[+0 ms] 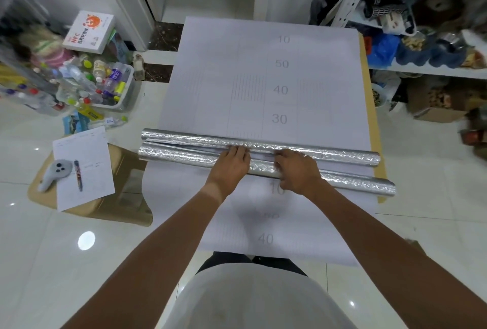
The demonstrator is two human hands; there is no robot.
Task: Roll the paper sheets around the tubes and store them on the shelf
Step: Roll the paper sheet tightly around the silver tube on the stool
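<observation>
Two long silver foil-covered tubes lie side by side across a narrow table, on top of large white paper sheets (245, 70) printed with grey numbers. The far tube (184, 138) runs left to right; the near tube (355, 183) lies just in front of it, slightly skewed. My left hand (230, 167) and my right hand (297, 170) rest palm-down on the middle of the near tube, fingers reaching into the gap between the tubes. A paper edge shows in that gap at the left. The near sheet (237, 233) hangs over the table's front edge toward me.
A white metal shelf (434, 70) crammed with toys and bags stands at the right. On the left floor are a bin of plastic bottles (105, 83), a white box (91, 32), and a cardboard box (118, 196) carrying a paper sheet, a pen and a grey gadget.
</observation>
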